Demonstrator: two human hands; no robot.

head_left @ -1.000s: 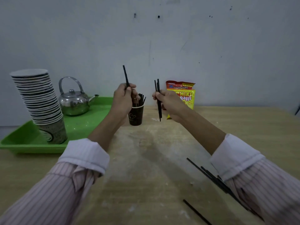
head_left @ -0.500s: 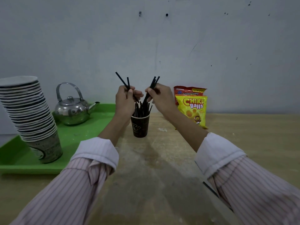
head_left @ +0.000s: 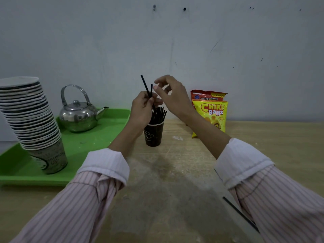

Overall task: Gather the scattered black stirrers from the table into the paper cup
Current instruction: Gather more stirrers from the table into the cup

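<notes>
Above the paper cup [head_left: 154,135], in the middle of the counter [head_left: 175,190], your left hand [head_left: 142,111] pinches two black stirrers [head_left: 147,86] between the thumb and the fingers. They meet in a narrow V at the fingers, and their upper ends point up, the longer one a little to the left. Your right hand [head_left: 173,97] is just beside their tops, with the fingers loosely spread and holding nothing; I cannot tell if a fingertip touches them. The cup stands upright and already carries a bundle of stirrers [head_left: 158,115], which lean to the right over its rim. Near the lower right, a single stirrer [head_left: 235,207] lies flat on the counter, partly covered by your right sleeve [head_left: 280,199]. To the left is a green tray [head_left: 98,142] with a steel kettle [head_left: 78,116] and a tilted stack of cups [head_left: 31,120]. Behind your right arm, a yellow snack bag [head_left: 212,114] stands at the wall, with a red bag [head_left: 208,95] behind it.
</notes>
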